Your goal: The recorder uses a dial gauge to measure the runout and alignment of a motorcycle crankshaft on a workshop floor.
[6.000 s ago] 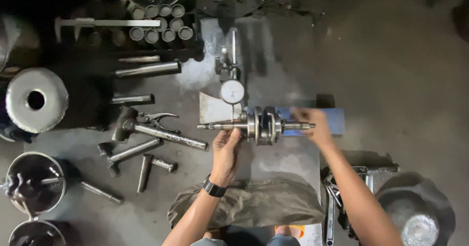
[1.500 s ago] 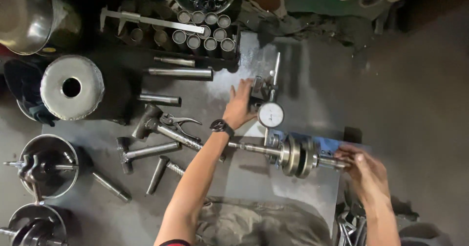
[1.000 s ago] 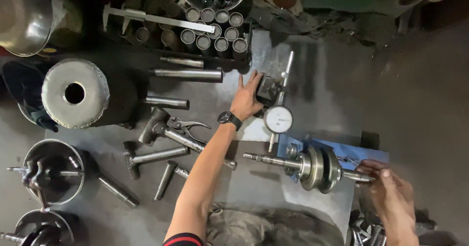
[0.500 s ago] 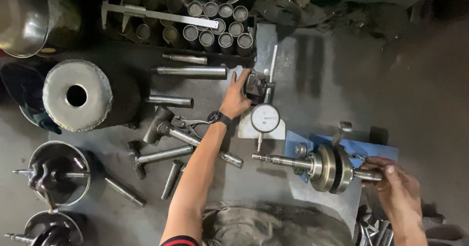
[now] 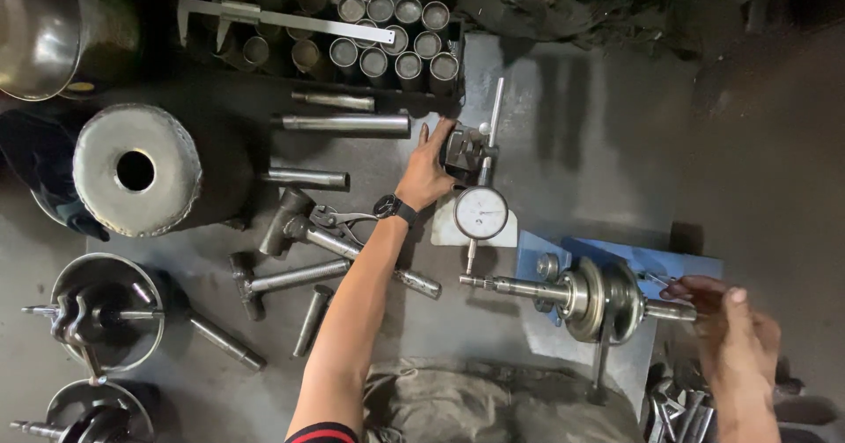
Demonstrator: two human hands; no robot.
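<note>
The dial indicator [image 5: 481, 212] has a round white face in a metal bezel and lies face-up near the middle of the surface. Its dark stand base [image 5: 459, 148] sits just beyond it, with a thin rod angled toward the far edge. The crankshaft [image 5: 598, 295] is a steel assembly of two round webs on a horizontal shaft, positioned toward the near right corner on a blue support.

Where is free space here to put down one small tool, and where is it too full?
Bare metal plate lies right of the dial gauge, above the blue stand. The floor left of the left hand is crowded: hammers, rods, crankshaft near the right hand.
</note>
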